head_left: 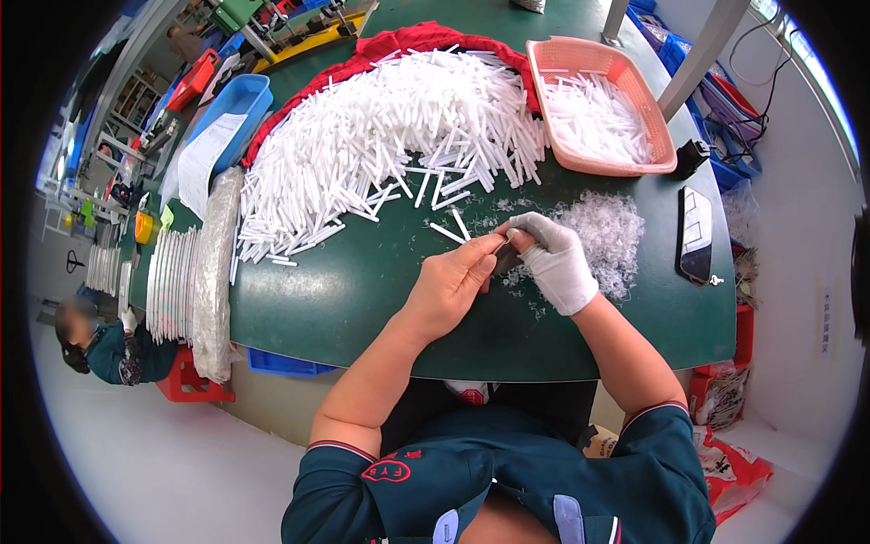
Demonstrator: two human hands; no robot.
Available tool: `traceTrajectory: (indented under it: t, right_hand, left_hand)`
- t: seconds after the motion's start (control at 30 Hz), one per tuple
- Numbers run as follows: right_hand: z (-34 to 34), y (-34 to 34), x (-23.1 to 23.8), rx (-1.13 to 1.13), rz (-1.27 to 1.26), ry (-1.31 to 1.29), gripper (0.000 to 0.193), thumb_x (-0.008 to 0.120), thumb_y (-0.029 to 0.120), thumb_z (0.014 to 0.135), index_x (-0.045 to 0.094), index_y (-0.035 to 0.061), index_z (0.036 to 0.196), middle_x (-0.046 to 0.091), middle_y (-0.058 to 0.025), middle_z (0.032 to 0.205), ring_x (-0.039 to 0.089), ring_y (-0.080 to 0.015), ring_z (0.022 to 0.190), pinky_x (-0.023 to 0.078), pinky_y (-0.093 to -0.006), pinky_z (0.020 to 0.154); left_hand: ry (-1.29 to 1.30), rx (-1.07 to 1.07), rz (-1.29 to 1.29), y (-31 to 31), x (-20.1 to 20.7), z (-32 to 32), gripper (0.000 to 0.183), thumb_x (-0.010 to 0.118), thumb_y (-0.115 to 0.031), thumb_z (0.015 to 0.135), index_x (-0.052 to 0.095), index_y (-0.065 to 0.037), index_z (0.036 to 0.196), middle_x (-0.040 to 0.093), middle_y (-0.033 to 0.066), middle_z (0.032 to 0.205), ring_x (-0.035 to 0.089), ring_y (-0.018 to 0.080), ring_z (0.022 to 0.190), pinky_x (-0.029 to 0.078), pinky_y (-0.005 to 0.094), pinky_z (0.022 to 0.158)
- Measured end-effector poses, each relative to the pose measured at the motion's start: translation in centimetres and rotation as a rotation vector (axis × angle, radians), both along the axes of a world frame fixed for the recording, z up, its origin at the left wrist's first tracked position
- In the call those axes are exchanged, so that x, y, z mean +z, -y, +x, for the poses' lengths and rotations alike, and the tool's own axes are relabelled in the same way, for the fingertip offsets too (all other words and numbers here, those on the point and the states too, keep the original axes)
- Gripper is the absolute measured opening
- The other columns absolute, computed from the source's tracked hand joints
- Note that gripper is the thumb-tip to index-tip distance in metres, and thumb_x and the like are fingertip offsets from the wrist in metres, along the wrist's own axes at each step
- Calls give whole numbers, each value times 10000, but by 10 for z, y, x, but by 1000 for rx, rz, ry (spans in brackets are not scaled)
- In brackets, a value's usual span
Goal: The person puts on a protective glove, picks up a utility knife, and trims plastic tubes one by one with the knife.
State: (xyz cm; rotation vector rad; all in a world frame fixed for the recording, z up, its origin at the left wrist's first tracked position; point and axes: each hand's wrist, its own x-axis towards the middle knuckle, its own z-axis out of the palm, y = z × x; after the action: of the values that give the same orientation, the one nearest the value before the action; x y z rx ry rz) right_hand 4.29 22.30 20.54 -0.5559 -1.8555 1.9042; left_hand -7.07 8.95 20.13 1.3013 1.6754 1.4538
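My bare left hand (450, 283) is closed in a pinch, its fingertips meeting those of my right hand over the table. My right hand (555, 263) wears a white glove with the thumb tip bare, and its fingers are bent closed. A small dark, flat piece (509, 257) shows between the two hands; its kind is unclear. Whatever the left fingers pinch is hidden. Just beyond the hands lie a few loose white plastic tubes (446, 233), in front of a large heap of the same tubes (390, 127). Beside my right hand is a pile of clear, curly plastic shavings (609, 238).
A pink basket (666, 145) of white tubes stands at the back right, with a phone (694, 234) nearer. Red cloth (435, 34) lies under the heap. Left are a blue tray (243, 98) and a long plastic-wrapped bundle (216, 276). Another person (118, 349) sits far left.
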Motion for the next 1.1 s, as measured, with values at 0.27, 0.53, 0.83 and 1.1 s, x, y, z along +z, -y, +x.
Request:
traceTrajectory:
  t: [0.27,0.53,0.83,1.1]
  right_hand:
    - [0,-1,-3,13,-2,19,134,504,53,951,576,-46,1005,627,-71,818,623,-118,718,531,-256,668]
    - [-1,0,-3,29,-67,-31,154,492,49,956,565,-57,1039,635,-93,815,647,-150,718,538,-270,653]
    - [1,-3,-4,26,-91,-18,147,492,49,956,569,-49,1033,637,-88,825,643,-135,723,534,-265,666]
    - [0,-1,-2,31,-70,12,154,493,48,954,564,-57,1042,639,-99,842,645,-141,727,541,-272,678]
  left_hand:
    - [-78,20,2,-1,2,1,291,491,-207,977,576,-54,1209,627,80,794,551,136,612,473,260,593]
    - [90,22,-28,0,-1,-1,326,451,-238,998,548,-45,1242,550,13,671,444,53,555,369,193,502]
    - [10,1,-18,0,2,0,298,481,-209,983,564,-58,1226,595,46,749,501,92,592,426,224,557]
    - [-105,25,-8,0,2,1,284,496,-196,974,572,-56,1209,637,78,843,551,130,627,477,254,613]
